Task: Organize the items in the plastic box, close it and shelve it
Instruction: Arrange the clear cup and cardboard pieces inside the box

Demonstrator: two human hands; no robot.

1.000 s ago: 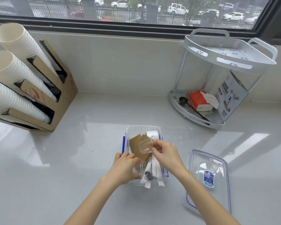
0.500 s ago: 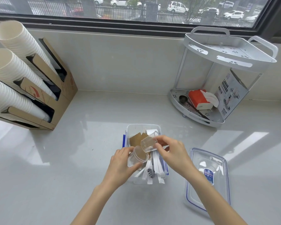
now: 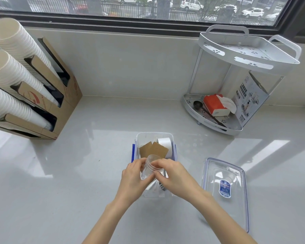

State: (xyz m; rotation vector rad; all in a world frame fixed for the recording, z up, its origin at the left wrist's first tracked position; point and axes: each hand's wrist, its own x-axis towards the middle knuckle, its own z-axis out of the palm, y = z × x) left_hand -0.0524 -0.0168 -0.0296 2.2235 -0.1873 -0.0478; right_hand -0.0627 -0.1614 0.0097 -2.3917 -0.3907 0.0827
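The clear plastic box (image 3: pixel 154 136) with blue clips stands on the counter in front of me. Inside it lie brown cardboard sleeves (image 3: pixel 152 150), a white roll (image 3: pixel 165 143) and white paper strips, mostly hidden under my hands. My left hand (image 3: pixel 132 180) and my right hand (image 3: pixel 174 175) meet over the box's near half, both gripping clear plastic cups (image 3: pixel 151 167) that look nested into one stack. The clear lid (image 3: pixel 225 185) with a blue label lies flat to the right of the box.
A cardboard dispenser (image 3: pixel 48 106) with stacks of white paper cups stands at the left. A white two-tier corner shelf (image 3: pixel 236 85) at the back right holds a red tissue pack, a dark spoon and a printed box. The window wall runs behind.
Each hand held a separate clear cup half a second ago. The hands have come together and the cups now sit as one stack between them.
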